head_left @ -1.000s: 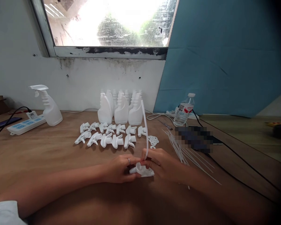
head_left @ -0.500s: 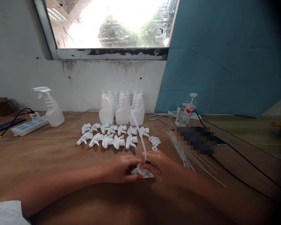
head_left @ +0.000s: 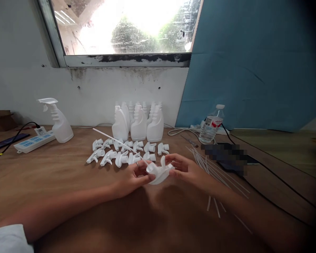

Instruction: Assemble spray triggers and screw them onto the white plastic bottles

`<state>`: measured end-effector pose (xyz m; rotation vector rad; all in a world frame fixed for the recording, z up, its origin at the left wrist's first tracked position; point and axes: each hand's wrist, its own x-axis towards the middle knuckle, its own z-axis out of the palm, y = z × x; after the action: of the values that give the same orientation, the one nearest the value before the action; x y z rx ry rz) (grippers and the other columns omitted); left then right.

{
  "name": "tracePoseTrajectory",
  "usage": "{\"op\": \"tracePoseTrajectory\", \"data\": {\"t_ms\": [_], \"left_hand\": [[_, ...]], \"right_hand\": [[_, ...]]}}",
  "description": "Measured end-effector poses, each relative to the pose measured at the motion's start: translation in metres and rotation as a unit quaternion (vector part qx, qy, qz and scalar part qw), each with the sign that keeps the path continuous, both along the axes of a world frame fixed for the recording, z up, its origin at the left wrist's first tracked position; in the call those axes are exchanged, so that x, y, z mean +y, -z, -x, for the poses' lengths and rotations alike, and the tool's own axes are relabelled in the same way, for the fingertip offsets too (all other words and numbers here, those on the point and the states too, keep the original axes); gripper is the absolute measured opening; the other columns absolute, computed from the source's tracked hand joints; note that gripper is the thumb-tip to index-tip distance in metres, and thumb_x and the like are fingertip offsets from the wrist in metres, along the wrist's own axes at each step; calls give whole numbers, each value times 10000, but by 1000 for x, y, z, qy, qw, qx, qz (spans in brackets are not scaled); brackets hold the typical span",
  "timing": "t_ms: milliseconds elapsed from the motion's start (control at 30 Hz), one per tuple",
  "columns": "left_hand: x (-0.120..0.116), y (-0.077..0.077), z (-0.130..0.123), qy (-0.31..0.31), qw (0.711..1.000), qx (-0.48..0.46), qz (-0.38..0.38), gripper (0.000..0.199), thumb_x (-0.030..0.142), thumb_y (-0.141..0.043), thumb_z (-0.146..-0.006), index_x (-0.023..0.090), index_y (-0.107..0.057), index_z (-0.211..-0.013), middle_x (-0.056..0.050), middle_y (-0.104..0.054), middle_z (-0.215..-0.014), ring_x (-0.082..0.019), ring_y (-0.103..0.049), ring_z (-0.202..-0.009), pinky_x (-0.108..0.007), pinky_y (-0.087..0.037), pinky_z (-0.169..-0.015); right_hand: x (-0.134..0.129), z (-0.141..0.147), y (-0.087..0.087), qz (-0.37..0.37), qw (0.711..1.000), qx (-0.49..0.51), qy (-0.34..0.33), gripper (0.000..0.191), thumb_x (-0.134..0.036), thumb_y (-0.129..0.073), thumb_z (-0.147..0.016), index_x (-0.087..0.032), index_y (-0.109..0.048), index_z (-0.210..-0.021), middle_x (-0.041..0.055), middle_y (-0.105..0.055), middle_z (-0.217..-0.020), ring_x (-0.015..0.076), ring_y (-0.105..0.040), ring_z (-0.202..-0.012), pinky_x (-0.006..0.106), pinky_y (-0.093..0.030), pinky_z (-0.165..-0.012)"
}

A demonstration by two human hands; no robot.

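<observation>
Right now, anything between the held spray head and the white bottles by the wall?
Yes. Between the held spray head and the white bottles, two rows of loose spray heads lie on the table; a thin white tube slants across them in view.

I see the person's left hand (head_left: 135, 178) holding a white spray head (head_left: 158, 176), from which a thin white tube (head_left: 109, 138) reaches away to the left, above the other spray heads (head_left: 122, 159) that lie in two rows on the brown surface (head_left: 55, 172). The right hand (head_left: 185, 171) is at the other end, fingers bent; if it grips, I cannot tell. Behind the rows stand white bottles (head_left: 138, 126). To the right, loose tubes (head_left: 200, 160) lie near a water bottle (head_left: 208, 129).
</observation>
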<state>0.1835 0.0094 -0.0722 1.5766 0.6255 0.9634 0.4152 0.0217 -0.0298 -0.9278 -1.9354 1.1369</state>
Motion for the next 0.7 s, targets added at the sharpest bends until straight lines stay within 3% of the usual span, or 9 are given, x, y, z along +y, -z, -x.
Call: {"op": "tracePoseTrajectory", "data": {"t_ms": [100,167,267,333,433,567,633,700], "left_hand": [[1,-8,-6,1,999,-34,14,395,358,-706,-788,135,-563,-1082,-90,-626,-1050,-198,-588,-1014,-348,-468,-930],[5,-17,-9,-2,1000,-7,-24,369,351,-687,-805,135,-577,-1083,-91,-617,-1067,-185,-595,-987,-330,-487,-896],[24,-36,-5,-18,979,106,-172,364,358,-673,-811,141,-605,-1096,-94,-588,-1100,-141,-590,-860,-271,-513,-759],[46,-51,7,-52,932,187,-307,407,353,-710,-774,156,-613,-1117,-69,-593,-1016,-113,-560,-762,-240,-498,-675],[89,-72,38,-174,840,237,-455,242,311,-621,-848,166,-634,-1042,-25,-586,-842,-103,-527,-699,-227,-465,-645],[144,-89,82,-431,736,217,-474,239,306,-629,-831,145,-593,-1004,-54,-571,-894,-139,-521,-759,-267,-457,-704],[164,-90,96,-524,715,196,-419,398,345,-696,-767,136,-546,-1071,-89,-566,-1014,-170,-532,-851,-299,-455,-779],[179,-88,102,-565,727,198,-336,542,412,-734,-714,133,-506,-1120,-114,-563,-1096,-201,-544,-928,-317,-450,-822]], "right_hand": [[1,0,8,82,996,38,-18,450,-442,-745,-708,-172,-587,-1032,60,-649,-994,202,-632,-899,338,-515,-804],[-1,2,10,98,993,61,-3,400,-444,-748,-706,-159,-598,-943,43,-657,-909,197,-630,-861,325,-508,-778],[-3,1,7,83,990,104,49,351,-422,-764,-701,-157,-583,-841,21,-645,-832,171,-619,-808,281,-489,-735],[0,-3,4,72,984,137,93,353,-409,-786,-681,-169,-562,-811,3,-634,-782,157,-617,-764,266,-484,-707],[12,-15,0,56,961,214,164,376,-398,-812,-648,-192,-529,-785,-11,-632,-771,169,-633,-774,300,-507,-750],[29,-31,-4,24,922,308,232,419,-334,-854,-582,-211,-496,-761,-20,-630,-797,189,-643,-838,354,-515,-843],[34,-37,-5,-2,914,315,254,419,-325,-854,-574,-210,-493,-752,-24,-617,-774,174,-635,-808,336,-518,-818],[38,-42,-5,-32,912,301,275,405,-338,-843,-582,-208,-490,-734,-32,-594,-717,153,-617,-727,306,-519,-740]]}}
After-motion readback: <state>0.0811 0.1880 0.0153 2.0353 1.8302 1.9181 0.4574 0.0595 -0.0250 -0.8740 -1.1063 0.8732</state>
